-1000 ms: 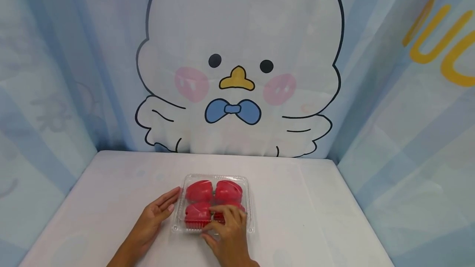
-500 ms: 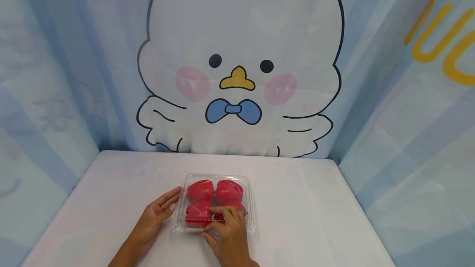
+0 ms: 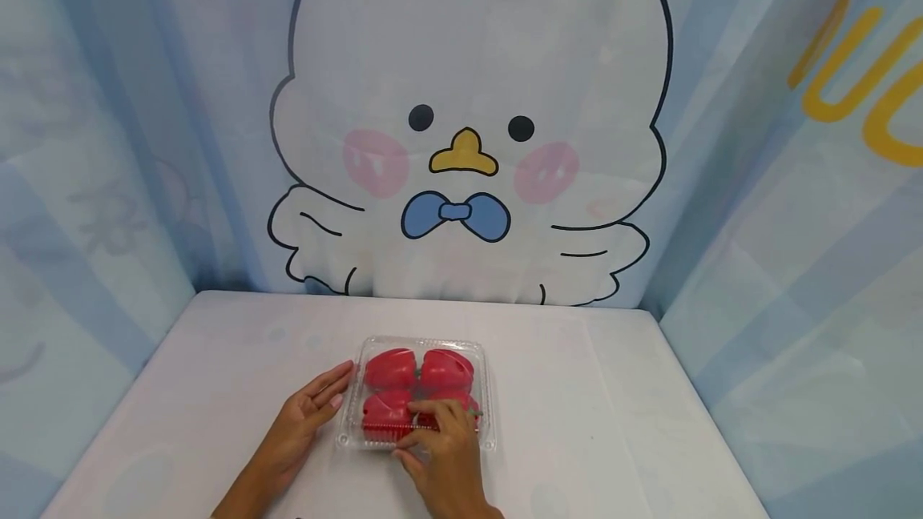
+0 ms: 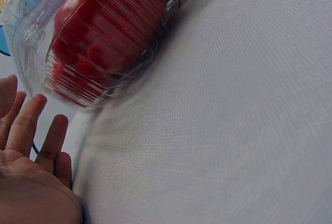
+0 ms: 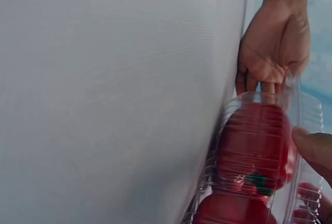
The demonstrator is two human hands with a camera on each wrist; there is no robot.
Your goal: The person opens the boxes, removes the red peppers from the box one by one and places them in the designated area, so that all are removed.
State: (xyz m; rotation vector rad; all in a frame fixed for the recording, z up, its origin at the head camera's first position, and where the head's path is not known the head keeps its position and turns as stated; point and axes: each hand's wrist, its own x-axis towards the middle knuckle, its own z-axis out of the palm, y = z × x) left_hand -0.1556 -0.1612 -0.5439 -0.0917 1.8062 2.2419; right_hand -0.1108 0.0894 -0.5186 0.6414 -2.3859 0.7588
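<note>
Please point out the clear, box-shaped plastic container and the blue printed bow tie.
Clear, box-shaped plastic container (image 3: 485, 388): head view, on its right wall.
Blue printed bow tie (image 3: 455, 211): head view, on its middle knot.

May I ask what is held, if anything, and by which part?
The right grip seems to hold the clear container by its near edge; the left grip, nothing.

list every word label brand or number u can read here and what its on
"U": yellow letter on the right curtain, between a slanted yellow stroke and a yellow curve cut off by the picture's edge.
On the left curtain: faint marks, too pale to read.
On the clear box: no readable label, brand or number.
</note>
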